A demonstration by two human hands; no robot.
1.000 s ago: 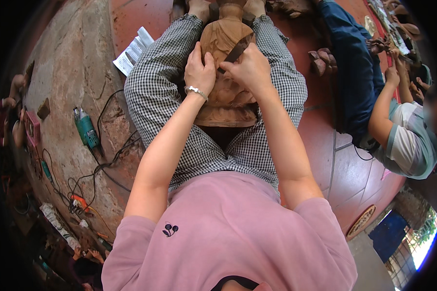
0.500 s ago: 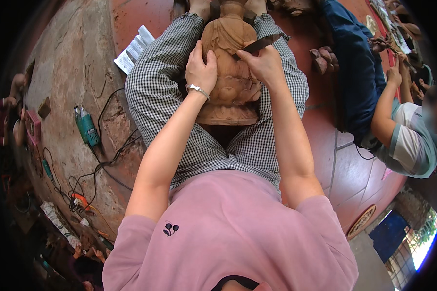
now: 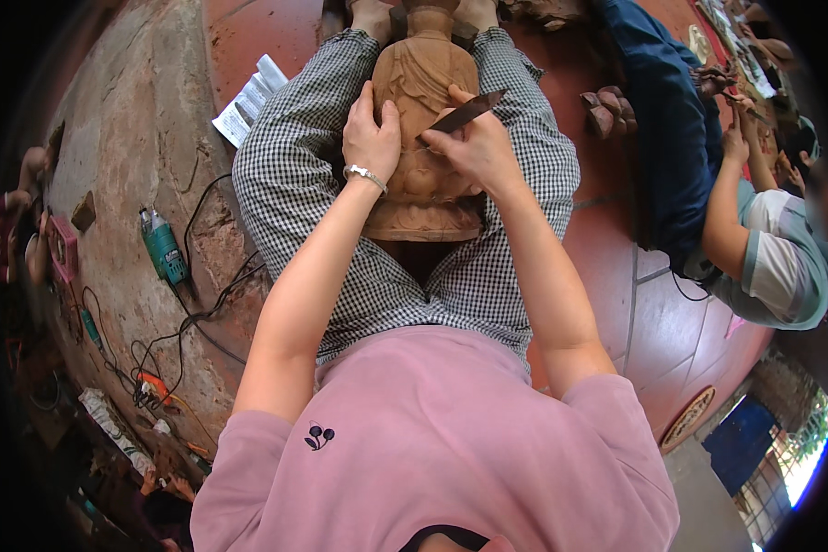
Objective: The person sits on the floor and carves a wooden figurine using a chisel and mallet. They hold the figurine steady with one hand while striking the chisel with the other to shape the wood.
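Observation:
Between my legs lies a brown carved wooden statue (image 3: 430, 69), its draped figure farther off and its tiered base (image 3: 423, 221) toward me. My left hand (image 3: 372, 143) rests along the statue's left edge, fingers stretched out and thumb apart. In my right hand (image 3: 478, 152) is a dark, flat, blade-like tool (image 3: 469, 111), pinched between thumb and fingers. It slants over the statue's middle, one end pointing up to the right. My right hand hides part of the carving there, and whether the tool's lower end touches the wood I cannot tell.
On the floor to the left lie a green power tool (image 3: 163, 248), black cables (image 3: 191, 317) and a folded paper (image 3: 250, 101). A small reddish carved piece (image 3: 607, 113) sits to the right. Beyond it a person in blue trousers (image 3: 667, 120) works with their hands.
My right hand has moved left and toward me over the statue, and the dark tool has turned more steeply. My left hand stays on the statue's edge.

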